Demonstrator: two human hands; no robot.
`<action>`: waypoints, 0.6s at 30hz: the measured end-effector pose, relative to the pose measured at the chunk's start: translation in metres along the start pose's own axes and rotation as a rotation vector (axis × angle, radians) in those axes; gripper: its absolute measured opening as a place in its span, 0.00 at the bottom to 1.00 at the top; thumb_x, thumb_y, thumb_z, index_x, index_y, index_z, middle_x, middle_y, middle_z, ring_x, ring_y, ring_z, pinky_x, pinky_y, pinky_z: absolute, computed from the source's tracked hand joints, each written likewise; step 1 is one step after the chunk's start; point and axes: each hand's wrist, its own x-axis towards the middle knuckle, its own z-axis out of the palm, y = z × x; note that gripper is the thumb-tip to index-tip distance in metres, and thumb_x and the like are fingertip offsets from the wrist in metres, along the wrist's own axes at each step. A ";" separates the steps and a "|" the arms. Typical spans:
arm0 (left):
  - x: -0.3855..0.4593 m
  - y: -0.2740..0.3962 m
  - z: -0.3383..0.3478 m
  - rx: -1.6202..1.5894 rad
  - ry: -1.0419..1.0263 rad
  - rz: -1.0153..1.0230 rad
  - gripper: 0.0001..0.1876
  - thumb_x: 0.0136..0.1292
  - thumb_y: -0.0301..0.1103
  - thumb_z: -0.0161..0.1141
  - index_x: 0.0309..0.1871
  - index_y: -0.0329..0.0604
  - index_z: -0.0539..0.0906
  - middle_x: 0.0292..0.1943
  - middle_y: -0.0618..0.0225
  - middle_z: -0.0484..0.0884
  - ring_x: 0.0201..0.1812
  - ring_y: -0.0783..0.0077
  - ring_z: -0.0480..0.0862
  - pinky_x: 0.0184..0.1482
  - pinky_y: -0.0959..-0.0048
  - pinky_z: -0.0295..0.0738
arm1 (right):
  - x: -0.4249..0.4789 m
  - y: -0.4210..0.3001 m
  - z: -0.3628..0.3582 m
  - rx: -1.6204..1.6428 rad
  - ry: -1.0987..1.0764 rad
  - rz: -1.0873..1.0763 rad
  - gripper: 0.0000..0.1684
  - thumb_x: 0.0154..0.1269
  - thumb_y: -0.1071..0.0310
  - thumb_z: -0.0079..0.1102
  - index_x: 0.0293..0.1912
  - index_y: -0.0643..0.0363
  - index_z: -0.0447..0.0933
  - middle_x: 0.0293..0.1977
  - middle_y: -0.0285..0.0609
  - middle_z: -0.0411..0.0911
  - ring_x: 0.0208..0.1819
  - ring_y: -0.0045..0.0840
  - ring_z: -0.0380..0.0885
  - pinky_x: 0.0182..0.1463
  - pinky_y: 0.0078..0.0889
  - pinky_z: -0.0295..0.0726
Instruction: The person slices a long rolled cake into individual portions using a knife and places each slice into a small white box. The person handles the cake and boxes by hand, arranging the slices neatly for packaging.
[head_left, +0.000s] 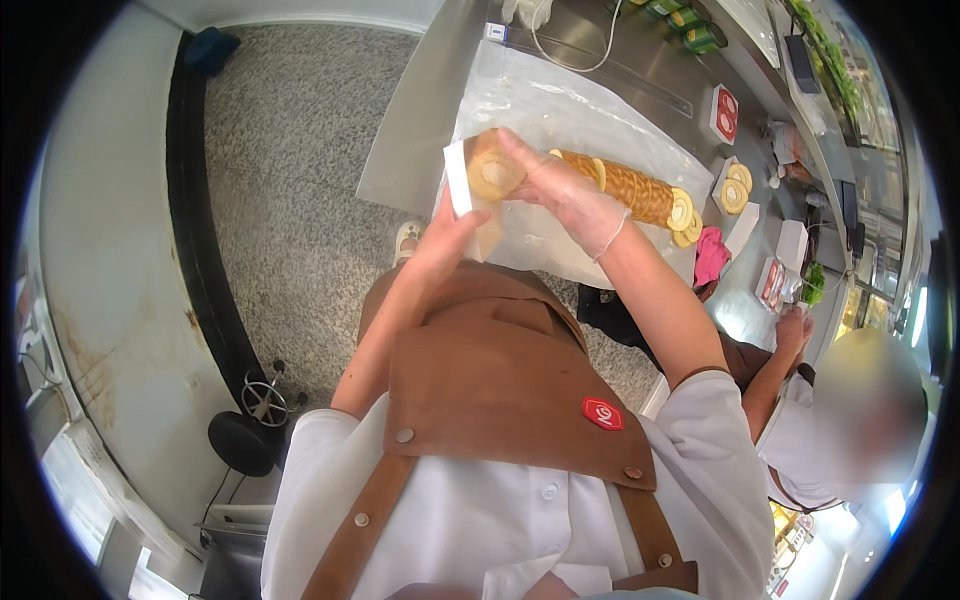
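My left hand (455, 232), bare, grips a small white paperboard box (458, 180) by its lower side. In my right hand (562, 191), which wears a clear disposable glove, is a slice of cream-filled roll cake (496, 174), held at the box's opening. Whether the slice rests on the box's bottom cannot be seen. To the right of my gloved hand, a sliced roll cake (634, 186) with a mottled brown crust lies on a sheet of white paper (577, 124). Loose cut slices (686, 229) lean at its near right end.
A box with cake slices (735, 187), a pink cloth (711, 255) and a red-and-white box (724, 114) are on the metal counter (637, 75). Green cans (701, 37) and a white cable (574, 67) sit at the back. A co-worker (795, 427) stands at my right.
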 end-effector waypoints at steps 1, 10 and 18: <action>0.001 0.000 -0.002 -0.055 -0.004 -0.016 0.41 0.63 0.30 0.59 0.77 0.43 0.52 0.72 0.62 0.62 0.73 0.65 0.62 0.72 0.62 0.58 | 0.003 0.001 -0.002 0.014 -0.008 -0.006 0.40 0.71 0.33 0.46 0.64 0.59 0.73 0.59 0.43 0.77 0.58 0.27 0.77 0.64 0.31 0.72; -0.004 0.013 -0.006 -0.589 -0.153 -0.207 0.36 0.64 0.34 0.56 0.76 0.42 0.57 0.69 0.60 0.68 0.68 0.61 0.71 0.68 0.59 0.69 | -0.032 0.000 -0.020 -0.709 0.283 -0.275 0.36 0.68 0.51 0.56 0.66 0.65 0.66 0.59 0.55 0.74 0.55 0.38 0.78 0.63 0.40 0.72; -0.010 0.020 -0.003 -0.618 -0.215 -0.270 0.34 0.64 0.36 0.58 0.73 0.39 0.62 0.66 0.57 0.72 0.65 0.59 0.75 0.67 0.57 0.69 | -0.050 -0.009 -0.029 -0.962 0.132 -0.744 0.49 0.55 0.66 0.64 0.75 0.52 0.55 0.73 0.51 0.56 0.75 0.44 0.55 0.76 0.43 0.55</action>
